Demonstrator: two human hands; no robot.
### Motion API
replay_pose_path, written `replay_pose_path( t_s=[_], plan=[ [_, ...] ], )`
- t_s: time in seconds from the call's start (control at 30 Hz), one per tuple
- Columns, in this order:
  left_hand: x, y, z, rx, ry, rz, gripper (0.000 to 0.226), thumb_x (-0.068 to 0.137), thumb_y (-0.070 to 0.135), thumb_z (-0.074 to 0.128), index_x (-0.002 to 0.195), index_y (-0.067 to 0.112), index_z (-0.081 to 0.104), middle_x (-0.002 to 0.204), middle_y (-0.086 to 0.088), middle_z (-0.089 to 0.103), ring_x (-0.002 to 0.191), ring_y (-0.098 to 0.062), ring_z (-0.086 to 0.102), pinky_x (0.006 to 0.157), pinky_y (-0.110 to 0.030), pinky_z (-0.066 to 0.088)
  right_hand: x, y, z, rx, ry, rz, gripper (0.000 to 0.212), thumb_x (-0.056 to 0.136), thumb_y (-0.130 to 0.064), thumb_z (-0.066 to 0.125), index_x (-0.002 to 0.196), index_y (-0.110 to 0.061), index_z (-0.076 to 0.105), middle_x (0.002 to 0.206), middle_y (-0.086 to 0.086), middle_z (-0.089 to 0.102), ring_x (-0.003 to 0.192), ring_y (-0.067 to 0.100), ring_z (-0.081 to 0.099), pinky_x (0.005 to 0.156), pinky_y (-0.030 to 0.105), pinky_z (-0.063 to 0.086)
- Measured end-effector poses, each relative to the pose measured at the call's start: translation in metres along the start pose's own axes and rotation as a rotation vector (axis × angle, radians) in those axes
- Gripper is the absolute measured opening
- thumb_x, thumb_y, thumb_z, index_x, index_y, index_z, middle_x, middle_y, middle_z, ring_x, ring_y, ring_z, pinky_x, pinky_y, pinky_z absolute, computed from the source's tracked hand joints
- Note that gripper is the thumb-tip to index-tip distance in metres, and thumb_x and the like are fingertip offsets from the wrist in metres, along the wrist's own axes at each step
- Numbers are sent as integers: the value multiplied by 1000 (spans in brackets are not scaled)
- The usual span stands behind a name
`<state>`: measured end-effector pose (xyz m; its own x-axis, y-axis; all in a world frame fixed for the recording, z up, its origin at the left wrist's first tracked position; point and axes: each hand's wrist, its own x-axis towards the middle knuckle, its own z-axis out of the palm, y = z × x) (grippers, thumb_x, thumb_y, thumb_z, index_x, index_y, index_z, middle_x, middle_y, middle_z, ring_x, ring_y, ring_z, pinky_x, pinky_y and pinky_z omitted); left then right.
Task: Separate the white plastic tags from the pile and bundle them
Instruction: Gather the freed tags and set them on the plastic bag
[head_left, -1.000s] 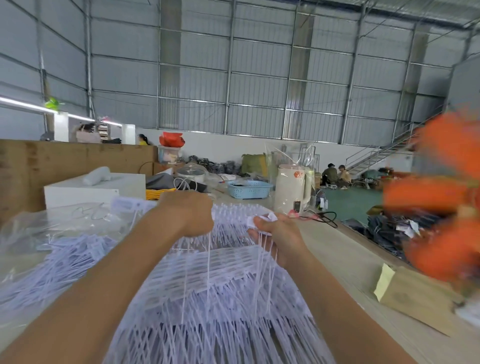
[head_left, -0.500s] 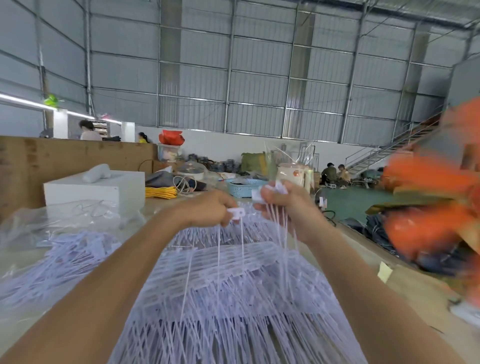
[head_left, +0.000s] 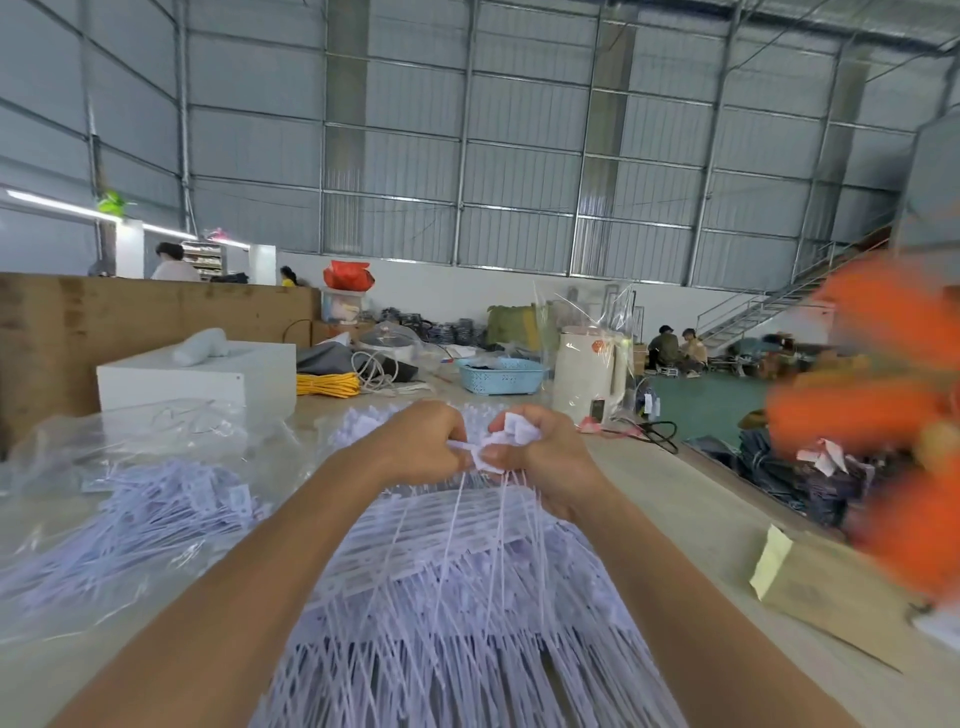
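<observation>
Head view: left hand (head_left: 426, 441) pinches one tag head against the bunch gripped in the right hand (head_left: 540, 452); tag tails hang toward the pile (head_left: 467, 623) at the table's near edge.

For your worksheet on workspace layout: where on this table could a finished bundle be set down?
Bare tabletop shows between the tag pile and the cardboard box. Left is crowded: tags in plastic wrap. The far end holds a blue basket and kettle.

One head-worn wide-angle view looks forward and slightly down. Both forearms reach in from below over the counter (head_left: 670, 499). The far wall (head_left: 519, 156) lies well beyond.
</observation>
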<state>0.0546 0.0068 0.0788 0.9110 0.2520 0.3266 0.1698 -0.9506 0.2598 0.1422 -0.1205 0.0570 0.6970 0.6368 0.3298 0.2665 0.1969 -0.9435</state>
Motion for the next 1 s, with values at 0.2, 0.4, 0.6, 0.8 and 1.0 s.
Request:
replay_pose_path(
  t_s=[0.2,0.4,0.6,0.8,1.0],
  plan=[
    [1,-8,2,-224,49,-106,40,93,17,53,54,27,55,57,18,51,56,-1,46,58,-21,35,1,2,1,-186,96,-252,30,68,19,67,73,-7,53,72,6,55,68,19,53,64,30,48],
    [6,-10,-15,-830,-93,-289,51,91,1,47,44,18,53,45,3,38,37,-13,35,41,-19,26,-1,0,7,-394,144,-524,41,72,23,56,77,-17,54,82,2,53,81,21,57,62,17,49],
    [-19,-27,-18,-607,-160,-232,37,91,6,49,54,8,56,40,3,41,35,-9,31,37,-15,25,5,-7,-53,412,633,-104,54,79,12,64,127,-4,46,126,17,53,99,27,62,83,35,56],
    [-14,-12,43,-385,-242,-136,23,97,14,48,78,11,60,82,-7,64,59,-3,54,54,-9,39,9,-48,-70,609,406,-138,33,82,7,61,102,-18,52,111,12,61,76,21,68,71,33,58],
    [-9,-6,42,-190,-36,-42,18,97,28,50,97,25,68,115,-9,63,101,-24,61,88,-34,46,8,-78,-57,456,151,-202,22,80,8,60,88,-10,50,104,15,58,67,20,71,61,29,57]
  ],
)
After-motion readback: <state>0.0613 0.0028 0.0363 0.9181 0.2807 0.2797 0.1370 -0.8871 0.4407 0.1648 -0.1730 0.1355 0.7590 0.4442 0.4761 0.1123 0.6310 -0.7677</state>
